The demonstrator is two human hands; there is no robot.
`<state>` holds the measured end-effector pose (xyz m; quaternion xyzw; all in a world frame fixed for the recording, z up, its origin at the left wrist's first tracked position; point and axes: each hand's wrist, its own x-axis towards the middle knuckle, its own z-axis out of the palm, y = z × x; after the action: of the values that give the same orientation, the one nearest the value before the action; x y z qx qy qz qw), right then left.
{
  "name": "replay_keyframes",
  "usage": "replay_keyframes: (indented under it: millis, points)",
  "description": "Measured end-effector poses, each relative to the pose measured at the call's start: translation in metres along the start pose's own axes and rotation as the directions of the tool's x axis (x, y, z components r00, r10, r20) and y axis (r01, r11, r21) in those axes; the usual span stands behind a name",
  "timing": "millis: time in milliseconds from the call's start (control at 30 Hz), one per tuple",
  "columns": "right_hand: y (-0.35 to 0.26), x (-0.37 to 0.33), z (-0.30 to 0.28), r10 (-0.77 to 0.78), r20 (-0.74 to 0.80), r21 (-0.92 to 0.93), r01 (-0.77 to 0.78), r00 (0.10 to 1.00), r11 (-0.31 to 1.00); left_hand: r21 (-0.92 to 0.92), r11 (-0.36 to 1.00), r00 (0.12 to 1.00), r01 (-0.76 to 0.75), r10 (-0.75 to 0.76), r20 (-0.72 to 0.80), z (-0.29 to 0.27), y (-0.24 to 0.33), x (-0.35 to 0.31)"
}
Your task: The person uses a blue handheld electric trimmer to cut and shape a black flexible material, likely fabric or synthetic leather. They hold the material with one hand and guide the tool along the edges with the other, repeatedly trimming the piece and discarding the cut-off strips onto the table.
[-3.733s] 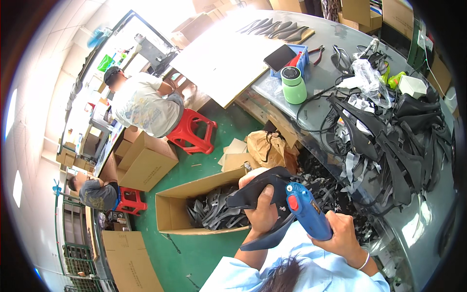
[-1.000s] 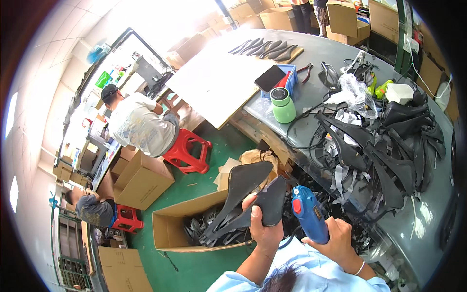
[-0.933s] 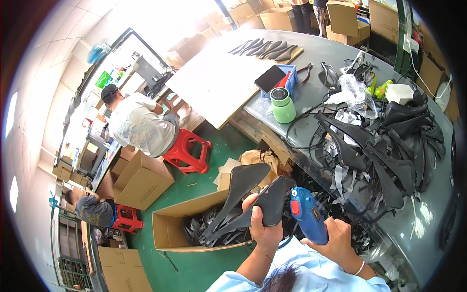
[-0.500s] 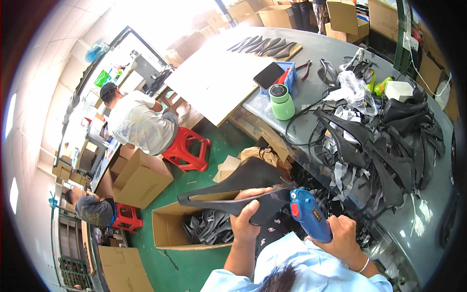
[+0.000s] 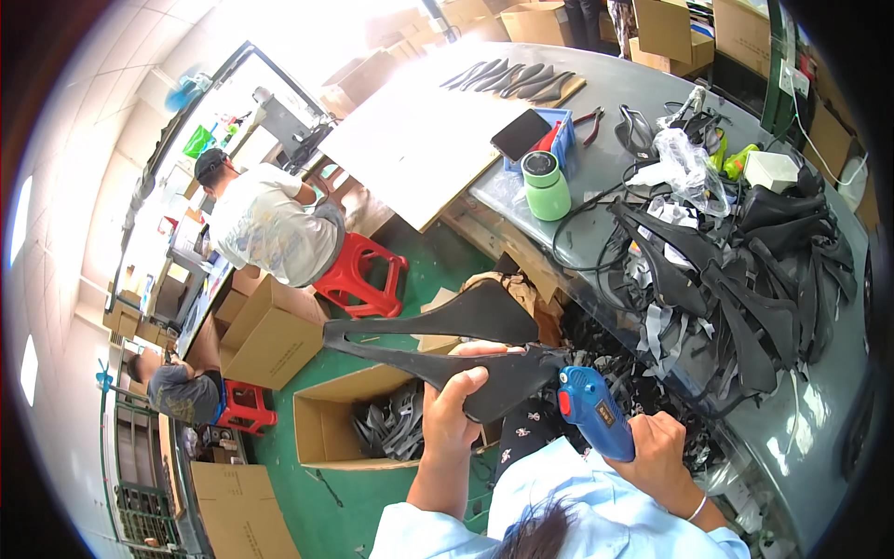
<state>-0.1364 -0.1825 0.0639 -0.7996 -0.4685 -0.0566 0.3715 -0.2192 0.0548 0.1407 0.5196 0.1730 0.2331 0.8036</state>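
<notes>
My left hand grips a black, forked bicycle saddle cover, thumb on its near face and fingers behind it. It is held up in the air with its long prongs pointing left. My right hand is wrapped round the handle of a blue cordless electric cutter with a red button. The cutter's head is right at the cover's right-hand edge; its small dark tip is hard to make out against the black material. Below the cover stands an open cardboard box with dark strips inside.
On the grey table to the right lies a heap of black saddle covers. A green flask, a blue bin and pliers stand farther back. Two people sit on red stools at the left.
My left hand has turned the saddle cover so its forked face shows more and its prongs sit farther left. The cutter stays at its edge, still in my right hand.
</notes>
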Motion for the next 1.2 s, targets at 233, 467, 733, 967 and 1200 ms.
replay_keyframes:
  millis: [233,467,733,967,1200]
  points:
    - [0.001,-0.002,0.002,-0.003,0.005,-0.024,0.003,1.0,1.0,-0.036,0.999,0.992,0.04,-0.035,0.124,-0.007,0.002,0.004]
    - [-0.004,0.001,0.001,-0.015,0.026,-0.009,0.015,1.0,1.0,0.106,0.993,0.992,0.059,-0.07,0.101,0.004,0.0,-0.001]
    - [-0.008,0.003,0.012,-0.003,0.022,0.054,0.001,1.0,0.999,0.268,0.961,0.99,0.067,-0.031,-0.136,-0.038,-0.037,0.005]
    - [0.009,-0.011,0.014,0.182,0.047,-0.045,-0.179,0.982,0.983,-0.189,0.982,0.701,0.002,-0.136,-0.701,-0.207,-0.103,0.003]
    - [0.009,-0.015,0.022,0.246,0.124,-0.008,-0.247,0.961,0.969,-0.306,0.892,0.5,-0.332,-0.109,-0.859,-0.32,-0.209,-0.039]
